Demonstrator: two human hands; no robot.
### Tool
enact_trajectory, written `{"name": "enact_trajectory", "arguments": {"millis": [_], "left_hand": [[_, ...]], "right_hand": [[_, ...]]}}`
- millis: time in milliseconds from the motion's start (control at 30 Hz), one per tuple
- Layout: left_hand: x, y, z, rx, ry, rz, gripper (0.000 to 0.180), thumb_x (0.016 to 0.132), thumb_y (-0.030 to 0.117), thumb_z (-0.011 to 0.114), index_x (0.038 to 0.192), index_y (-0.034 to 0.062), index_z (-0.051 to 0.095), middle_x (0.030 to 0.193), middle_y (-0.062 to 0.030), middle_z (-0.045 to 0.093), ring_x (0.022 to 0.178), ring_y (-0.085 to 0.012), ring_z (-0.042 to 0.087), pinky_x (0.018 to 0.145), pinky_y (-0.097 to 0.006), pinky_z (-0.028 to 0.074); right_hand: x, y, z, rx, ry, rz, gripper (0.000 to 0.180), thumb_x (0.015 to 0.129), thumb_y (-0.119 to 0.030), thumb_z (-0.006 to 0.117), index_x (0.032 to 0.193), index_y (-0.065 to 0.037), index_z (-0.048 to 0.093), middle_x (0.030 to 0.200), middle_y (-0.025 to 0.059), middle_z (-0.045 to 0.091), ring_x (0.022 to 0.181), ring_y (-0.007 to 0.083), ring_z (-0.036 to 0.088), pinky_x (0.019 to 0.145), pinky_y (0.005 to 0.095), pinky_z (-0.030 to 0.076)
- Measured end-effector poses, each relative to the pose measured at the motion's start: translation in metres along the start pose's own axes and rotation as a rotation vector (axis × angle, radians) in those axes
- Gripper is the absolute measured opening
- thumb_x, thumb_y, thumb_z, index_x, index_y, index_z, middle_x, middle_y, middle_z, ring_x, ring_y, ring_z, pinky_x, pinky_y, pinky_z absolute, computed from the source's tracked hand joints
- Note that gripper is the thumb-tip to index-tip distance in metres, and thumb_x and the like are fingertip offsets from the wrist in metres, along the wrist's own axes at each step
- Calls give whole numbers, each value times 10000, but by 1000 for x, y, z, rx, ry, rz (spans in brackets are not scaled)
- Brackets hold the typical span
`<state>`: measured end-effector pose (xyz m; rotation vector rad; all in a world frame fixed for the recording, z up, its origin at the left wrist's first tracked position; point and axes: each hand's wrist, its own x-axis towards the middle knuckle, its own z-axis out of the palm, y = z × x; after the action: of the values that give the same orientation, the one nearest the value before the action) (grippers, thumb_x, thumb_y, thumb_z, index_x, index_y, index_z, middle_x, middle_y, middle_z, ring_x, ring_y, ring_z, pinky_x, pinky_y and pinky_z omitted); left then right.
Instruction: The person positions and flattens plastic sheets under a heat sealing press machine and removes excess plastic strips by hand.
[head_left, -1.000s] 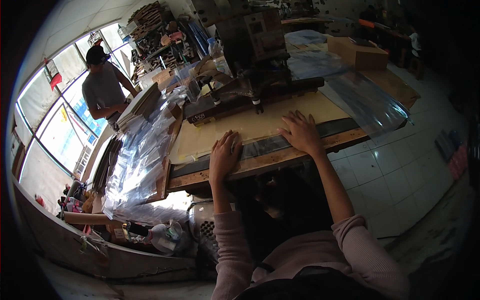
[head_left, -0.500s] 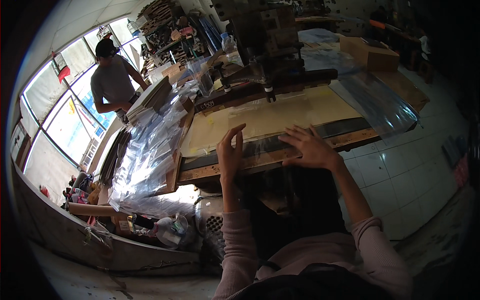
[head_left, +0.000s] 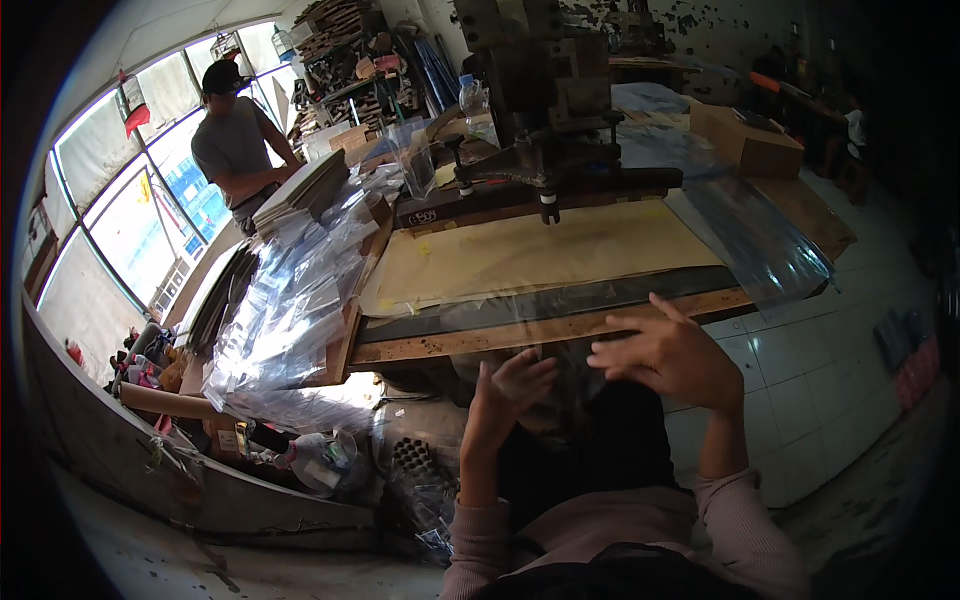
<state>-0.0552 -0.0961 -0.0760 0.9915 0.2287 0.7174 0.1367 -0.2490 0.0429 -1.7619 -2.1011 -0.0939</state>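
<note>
While the tan sheet (head_left: 540, 255) runs lengthwise rightward, I cannot tell whether left hand (head_left: 500, 398) or right hand (head_left: 688, 362) has fingers clamped

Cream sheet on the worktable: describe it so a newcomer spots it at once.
Find the tall dark machine standing over the wood-edged worktable. Just on the wearer's side of its long dark bar lies the broad, flat cream sheet. Its dull, yellowish surface sets it apart from the glossy clear plastic to its left and right.
</note>
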Motion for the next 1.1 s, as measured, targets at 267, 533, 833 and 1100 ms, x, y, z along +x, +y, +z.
{"name": "enact_trajectory", "arguments": {"millis": [267,533,833,1100], "left_hand": [[8,33,-24,-365,-205,-93,887,827,694,234,1376,-3,225,1367,-308,257,1272,-434,269,987,-606,253],[25,75,-27,208,10,163,521,948,361,336,1344,23,305,1306,-215,412,1218,-321,408,921,-466,417],[6,94,17,235,-49,233,423,967,233,345,1266,-64,379,1184,-243,516,1116,-312,517,890,-416,474],[-5,96,48,210,-90,218,423,964,216,340,1255,-91,366,1080,-258,565,966,-295,608,789,-379,542]], "right_hand": [[42,44,18,189,-287,-75,591,808,-525,511,1258,-143,481,1264,91,503,1170,261,475,993,537,300],[112,105,70,44,229,-13,314,829,-262,601,1023,-15,602,966,135,624,899,258,604,813,333,461],[59,58,-67,578,128,87,129,788,-133,651,758,-12,618,641,23,591,632,83,576,623,248,465],[32,55,-91,459,-63,-8,153,799,-168,650,769,-22,619,674,21,630,640,92,607,608,231,460]]}}
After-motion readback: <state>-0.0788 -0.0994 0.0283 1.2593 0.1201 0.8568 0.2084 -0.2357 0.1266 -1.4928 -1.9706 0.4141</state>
